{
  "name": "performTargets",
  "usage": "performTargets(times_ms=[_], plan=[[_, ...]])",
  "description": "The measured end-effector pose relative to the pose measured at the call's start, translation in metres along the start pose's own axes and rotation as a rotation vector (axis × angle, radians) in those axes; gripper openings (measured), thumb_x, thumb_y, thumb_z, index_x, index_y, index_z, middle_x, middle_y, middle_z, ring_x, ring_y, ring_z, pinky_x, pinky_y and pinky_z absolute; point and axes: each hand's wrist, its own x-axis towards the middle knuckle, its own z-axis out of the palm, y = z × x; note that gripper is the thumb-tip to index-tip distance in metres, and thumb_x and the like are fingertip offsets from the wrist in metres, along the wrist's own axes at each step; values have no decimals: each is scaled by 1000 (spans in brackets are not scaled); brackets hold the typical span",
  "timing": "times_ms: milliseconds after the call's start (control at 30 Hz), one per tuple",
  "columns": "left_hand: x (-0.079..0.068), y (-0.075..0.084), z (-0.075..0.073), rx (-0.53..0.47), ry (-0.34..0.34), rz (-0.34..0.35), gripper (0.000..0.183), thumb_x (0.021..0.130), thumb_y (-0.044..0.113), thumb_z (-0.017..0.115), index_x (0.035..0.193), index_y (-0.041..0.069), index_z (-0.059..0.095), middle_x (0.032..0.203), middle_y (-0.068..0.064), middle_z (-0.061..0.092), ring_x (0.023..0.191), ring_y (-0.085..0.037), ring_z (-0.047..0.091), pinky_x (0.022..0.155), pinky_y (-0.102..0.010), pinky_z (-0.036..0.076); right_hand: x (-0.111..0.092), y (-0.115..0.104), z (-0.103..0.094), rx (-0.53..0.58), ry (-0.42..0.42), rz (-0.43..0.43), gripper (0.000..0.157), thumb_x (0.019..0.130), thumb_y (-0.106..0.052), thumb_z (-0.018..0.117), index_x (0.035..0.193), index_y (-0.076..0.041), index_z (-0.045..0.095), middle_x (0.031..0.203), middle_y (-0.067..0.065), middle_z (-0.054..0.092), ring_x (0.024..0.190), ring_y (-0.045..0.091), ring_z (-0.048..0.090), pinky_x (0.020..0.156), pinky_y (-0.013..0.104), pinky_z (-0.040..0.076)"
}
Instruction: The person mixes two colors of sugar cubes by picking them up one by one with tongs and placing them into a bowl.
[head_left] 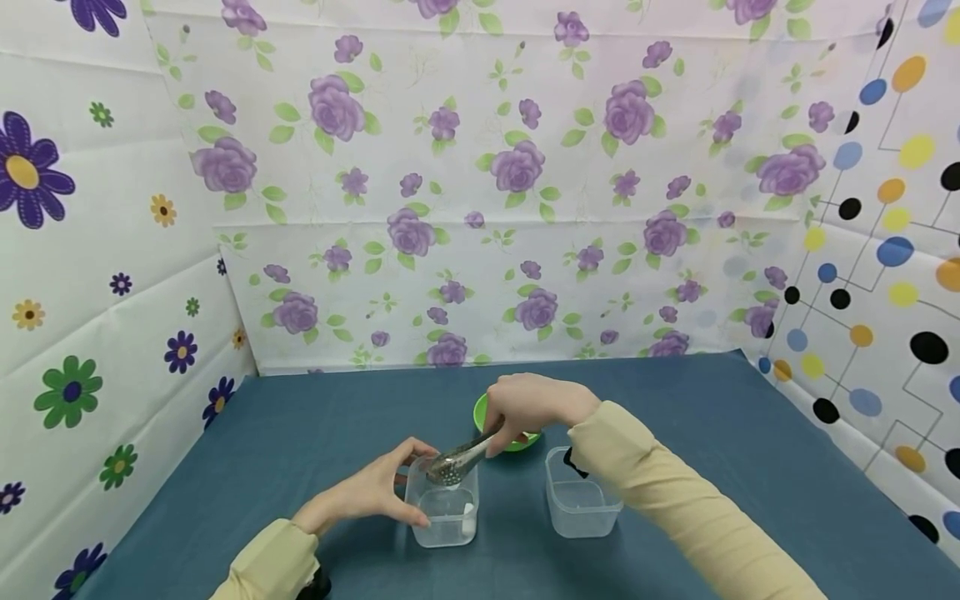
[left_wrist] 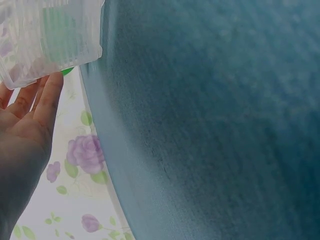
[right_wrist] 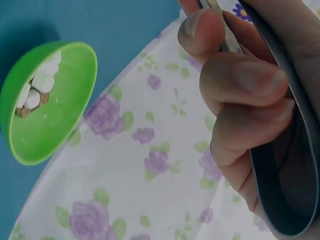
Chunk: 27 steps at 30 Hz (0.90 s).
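My left hand (head_left: pixel 372 490) grips a clear plastic container (head_left: pixel 441 531) from its left side, thumb toward the near corner and fingers toward the far one. In the left wrist view, the fingers (left_wrist: pixel 48 100) lie against the container's wall. My right hand (head_left: pixel 528 404) holds metal tongs (head_left: pixel 459 463), their perforated tip low over this container. A bit of white shows just under the tip. One white piece (head_left: pixel 468 521) lies inside the container on the right. Behind the right hand sits a green bowl (right_wrist: pixel 62 120) with several white pieces (right_wrist: pixel 42 82) and some brown ones.
A second clear plastic container (head_left: pixel 583 522) stands to the right, below my right forearm. A blue cloth (head_left: pixel 360 400) covers the table, and patterned sheets hang behind it and on both sides.
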Motion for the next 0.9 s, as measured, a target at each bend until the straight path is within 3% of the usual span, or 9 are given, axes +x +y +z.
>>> performTargets(times_ms=[133, 300, 467, 700, 900], plan=[[0, 1, 0, -1, -3, -4, 62, 77, 21, 74, 126, 14, 38, 125, -7, 39, 109, -31, 41, 84, -44, 41, -10, 9, -6, 41, 32, -17, 33, 83, -27, 68, 52, -18, 57, 49, 8, 52, 36, 9, 36, 41, 21, 30], [-1, 2, 0, -2, -7, 16, 62, 77, 21, 74, 126, 11, 37, 125, -9, 40, 110, -34, 40, 84, -44, 41, -22, 21, -12, 99, 52, 26, 31, 84, -25, 66, 55, -19, 59, 46, 3, 49, 35, 10, 31, 40, 23, 28], [-1, 2, 1, -9, -9, 21, 64, 77, 19, 74, 128, 8, 36, 126, -11, 39, 110, -34, 40, 85, -43, 40, -33, 37, -17, 142, 70, 69, 18, 83, -22, 68, 66, -19, 68, 48, 8, 51, 34, 10, 30, 40, 22, 29], [-1, 2, 1, -13, -7, 19, 64, 77, 20, 75, 127, 7, 37, 126, -13, 40, 110, -33, 40, 85, -43, 41, -40, 61, -16, 136, 84, 117, 24, 85, -22, 66, 61, -22, 67, 44, 3, 47, 32, 9, 28, 41, 22, 32], [0, 1, 0, -10, -11, 24, 64, 77, 20, 75, 127, 8, 37, 126, -14, 40, 110, -33, 41, 84, -42, 41, -43, 74, -13, 156, 96, 174, 18, 84, -22, 67, 66, -24, 70, 45, 6, 50, 32, 10, 29, 40, 23, 33]])
